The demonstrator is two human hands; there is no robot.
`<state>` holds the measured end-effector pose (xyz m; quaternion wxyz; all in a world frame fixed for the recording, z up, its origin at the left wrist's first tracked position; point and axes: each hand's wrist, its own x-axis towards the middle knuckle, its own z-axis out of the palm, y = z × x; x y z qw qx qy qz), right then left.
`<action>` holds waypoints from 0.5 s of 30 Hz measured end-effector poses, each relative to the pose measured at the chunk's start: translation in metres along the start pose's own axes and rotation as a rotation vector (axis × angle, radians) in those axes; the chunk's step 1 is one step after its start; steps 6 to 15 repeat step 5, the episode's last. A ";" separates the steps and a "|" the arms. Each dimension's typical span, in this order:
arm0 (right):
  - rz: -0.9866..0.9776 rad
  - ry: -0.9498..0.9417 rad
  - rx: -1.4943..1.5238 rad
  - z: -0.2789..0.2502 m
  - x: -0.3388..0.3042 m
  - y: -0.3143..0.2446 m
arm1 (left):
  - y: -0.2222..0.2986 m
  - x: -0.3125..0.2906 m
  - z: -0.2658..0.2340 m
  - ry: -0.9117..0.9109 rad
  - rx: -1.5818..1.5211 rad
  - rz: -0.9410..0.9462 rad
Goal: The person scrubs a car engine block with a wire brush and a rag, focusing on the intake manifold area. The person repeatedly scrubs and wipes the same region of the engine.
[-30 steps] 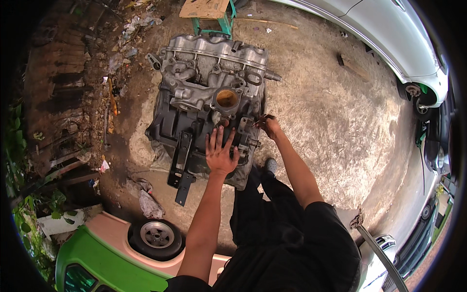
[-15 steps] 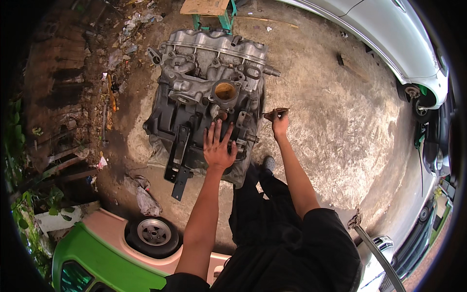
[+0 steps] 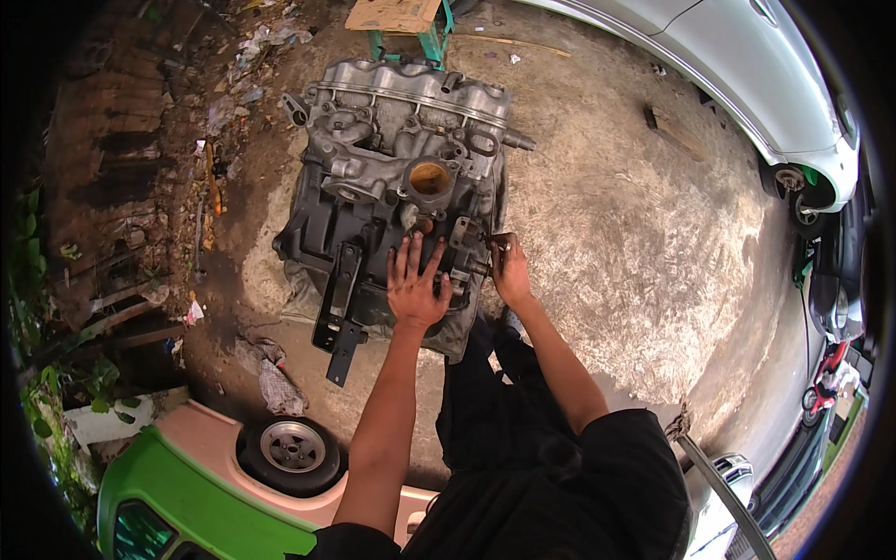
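A grey and black car engine (image 3: 401,149) stands in front of me, its metal intake parts on top and a round brown-lined opening at the middle. My left hand (image 3: 417,289) lies flat on its dark near side, fingers spread, just below that opening. Close to the engine's right edge, beside a small bracket and a protruding shaft, my right hand (image 3: 509,269) is closed with its fingers pinched together. Whatever it holds is mostly hidden by the fingers. A black metal bracket (image 3: 343,313) sticks out from the engine's near left side.
Cloth or sheeting lies under the engine. Beyond it stands a green stool with a brown top (image 3: 392,14). A silver car (image 3: 709,65) is at the far right, and a green and pink car (image 3: 215,485) at the near left. Litter and planks line the left side.
My right hand has moved left from over the floor, where it held a small brownish flat thing, to the engine's right edge. The left hand has stayed almost in place.
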<state>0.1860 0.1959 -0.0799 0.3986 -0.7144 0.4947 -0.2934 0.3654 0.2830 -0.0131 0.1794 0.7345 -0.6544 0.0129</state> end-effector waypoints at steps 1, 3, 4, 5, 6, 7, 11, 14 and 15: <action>0.029 -0.006 0.003 0.002 -0.001 0.000 | -0.001 0.000 0.000 -0.009 0.009 0.007; 0.067 -0.011 0.005 0.005 -0.003 0.002 | -0.001 -0.001 0.001 -0.014 0.011 0.007; 0.075 -0.008 0.005 0.006 -0.004 0.003 | -0.001 -0.001 0.001 -0.010 0.006 0.001; 0.081 -0.006 0.005 0.007 -0.003 0.003 | 0.000 -0.001 0.001 -0.005 0.000 -0.006; 0.081 -0.006 0.005 0.007 -0.003 0.003 | 0.000 -0.001 0.001 -0.005 0.000 -0.006; 0.081 -0.006 0.005 0.007 -0.003 0.003 | 0.000 -0.001 0.001 -0.005 0.000 -0.006; 0.081 -0.006 0.005 0.007 -0.003 0.003 | 0.000 -0.001 0.001 -0.005 0.000 -0.006; 0.081 -0.006 0.005 0.007 -0.003 0.003 | 0.000 -0.001 0.001 -0.005 0.000 -0.006; 0.081 -0.006 0.005 0.007 -0.003 0.003 | 0.000 -0.001 0.001 -0.005 0.000 -0.006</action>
